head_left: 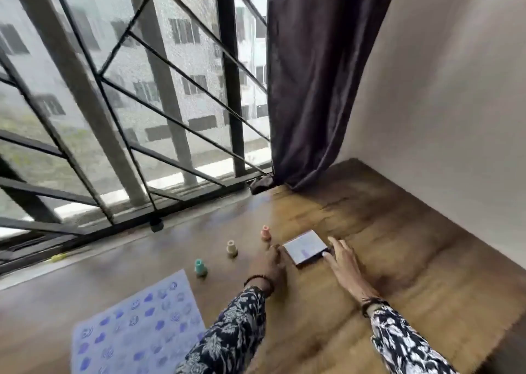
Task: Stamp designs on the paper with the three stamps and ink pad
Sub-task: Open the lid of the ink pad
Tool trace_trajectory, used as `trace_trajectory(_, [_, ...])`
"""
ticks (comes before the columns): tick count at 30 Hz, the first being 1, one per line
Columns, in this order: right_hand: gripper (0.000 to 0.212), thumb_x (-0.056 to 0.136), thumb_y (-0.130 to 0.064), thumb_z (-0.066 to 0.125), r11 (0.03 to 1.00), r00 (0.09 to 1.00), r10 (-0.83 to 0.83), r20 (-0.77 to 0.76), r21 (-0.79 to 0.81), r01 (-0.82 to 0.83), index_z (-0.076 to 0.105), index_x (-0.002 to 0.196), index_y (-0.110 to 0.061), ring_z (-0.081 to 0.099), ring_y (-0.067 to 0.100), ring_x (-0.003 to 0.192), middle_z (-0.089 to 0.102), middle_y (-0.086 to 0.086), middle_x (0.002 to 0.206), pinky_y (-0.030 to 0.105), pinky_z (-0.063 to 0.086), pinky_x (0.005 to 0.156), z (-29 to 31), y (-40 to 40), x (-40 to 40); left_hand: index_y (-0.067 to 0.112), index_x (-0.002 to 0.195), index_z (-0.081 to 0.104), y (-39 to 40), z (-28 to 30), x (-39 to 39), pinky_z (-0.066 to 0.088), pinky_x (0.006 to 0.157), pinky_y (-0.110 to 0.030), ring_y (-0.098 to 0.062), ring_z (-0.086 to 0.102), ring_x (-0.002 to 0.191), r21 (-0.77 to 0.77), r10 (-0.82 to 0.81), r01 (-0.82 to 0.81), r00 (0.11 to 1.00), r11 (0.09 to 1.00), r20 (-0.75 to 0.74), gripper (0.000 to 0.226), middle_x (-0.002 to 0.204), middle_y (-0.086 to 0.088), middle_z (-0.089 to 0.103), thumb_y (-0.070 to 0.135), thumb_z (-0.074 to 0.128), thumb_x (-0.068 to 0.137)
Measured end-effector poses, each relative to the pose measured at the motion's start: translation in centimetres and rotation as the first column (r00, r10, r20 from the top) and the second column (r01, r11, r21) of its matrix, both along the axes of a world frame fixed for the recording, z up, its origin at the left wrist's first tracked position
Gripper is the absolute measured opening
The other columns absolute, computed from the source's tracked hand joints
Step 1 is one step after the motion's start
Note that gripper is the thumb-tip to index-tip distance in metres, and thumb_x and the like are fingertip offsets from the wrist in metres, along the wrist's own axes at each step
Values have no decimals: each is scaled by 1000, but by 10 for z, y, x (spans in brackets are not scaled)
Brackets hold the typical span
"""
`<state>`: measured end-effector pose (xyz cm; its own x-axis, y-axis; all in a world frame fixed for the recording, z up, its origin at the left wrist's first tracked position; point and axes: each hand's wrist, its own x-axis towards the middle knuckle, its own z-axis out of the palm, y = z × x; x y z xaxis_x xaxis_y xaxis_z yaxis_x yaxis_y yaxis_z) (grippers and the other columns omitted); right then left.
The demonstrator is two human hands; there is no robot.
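Note:
The ink pad (306, 246), a flat box with a pale lid, lies on the wooden floor. My left hand (269, 264) touches its left edge and my right hand (343, 255) rests fingertips on its right edge. Three small stamps stand in a diagonal row to the left: pink (265, 233), beige (232, 248) and teal (201, 267). The paper (136, 325) lies at lower left, covered with several rows of blue stamped designs; my left sleeve hides its right corner.
A barred window (113, 117) runs along the far left with its sill at floor level. A dark curtain (321, 74) hangs at the corner, and a plain wall (441, 117) stands to the right. Wooden floor (398, 245) stretches right of the ink pad.

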<state>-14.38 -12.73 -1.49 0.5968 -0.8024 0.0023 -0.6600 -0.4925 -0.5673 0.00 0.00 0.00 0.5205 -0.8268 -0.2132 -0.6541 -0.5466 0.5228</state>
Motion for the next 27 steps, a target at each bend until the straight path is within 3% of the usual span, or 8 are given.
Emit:
trace_trajectory(4, [41, 85, -1, 56, 998, 1000, 20, 20, 56, -22, 51, 125, 2, 55, 35, 112, 56, 25, 121, 38, 39, 97, -9, -9, 12, 5, 116, 55, -8, -11, 4, 40, 97, -34, -32, 47, 119, -66, 121, -124, 992, 990, -43, 36, 147, -18, 32, 13, 57, 81])
trace_trajectory(9, [38, 79, 6, 61, 991, 993, 47, 112, 119, -60, 59, 116, 2, 61, 34, 98, 60, 22, 108, 40, 44, 88, -12, 26, 14, 2, 96, 63, 22, -31, -2, 40, 91, -29, -33, 52, 111, -221, 235, -258, 964, 941, -127, 20, 124, -19, 53, 9, 61, 77])
trace_trajectory(11, [39, 77, 7, 63, 992, 987, 18, 159, 124, -38, 60, 115, 1, 61, 33, 95, 61, 21, 106, 32, 43, 86, -7, 37, 6, 7, 93, 63, 31, -28, -10, 39, 84, -29, -30, 54, 102, -257, 242, -271, 960, 928, -140, 16, 106, -13, 59, 15, 61, 79])
trace_trajectory(14, [41, 76, 7, 66, 992, 976, 19, 217, 120, -46, 60, 116, 0, 60, 28, 95, 61, 18, 105, 17, 35, 77, 0, 59, -2, 10, 92, 65, 57, -22, -14, 44, 88, -37, -25, 55, 98, -296, 268, -296, 954, 908, -134, 15, 101, -9, 59, 19, 62, 80])
trace_trajectory(18, [43, 76, 4, 68, 978, 966, 104, 238, 150, -142, 60, 117, -5, 56, 20, 97, 60, 10, 104, 17, 39, 84, -1, 107, -9, 13, 84, 69, 113, -23, -24, 41, 93, -29, -16, 54, 102, -315, 380, -414, 910, 854, -165, 8, 100, 2, 56, 11, 62, 80])
trace_trajectory(21, [44, 77, 4, 67, 976, 968, 96, 233, 167, -137, 59, 119, -5, 56, 21, 99, 58, 9, 104, 19, 38, 88, -1, 137, -16, 12, 81, 71, 141, -25, -29, 34, 84, -16, -12, 51, 100, -327, 419, -448, 894, 832, -160, 9, 98, 4, 57, 9, 63, 79])
trace_trajectory(24, [47, 77, 6, 66, 981, 974, 73, 216, 163, -109, 57, 122, -4, 55, 27, 102, 57, 12, 106, 17, 34, 90, -4, 153, -20, 11, 84, 72, 151, -26, -27, 31, 79, -12, -8, 46, 96, -330, 400, -430, 903, 841, -157, 10, 102, 0, 61, 11, 63, 80])
trace_trajectory(27, [56, 75, -2, 70, 983, 984, 84, 155, 152, -107, 51, 127, -3, 52, 33, 108, 55, 18, 112, 32, 37, 97, -3, 163, -19, 11, 86, 73, 154, -25, -24, 31, 79, -13, -7, 43, 93, -334, 389, -422, 907, 843, -164, 11, 104, -2, 63, 13, 64, 81])
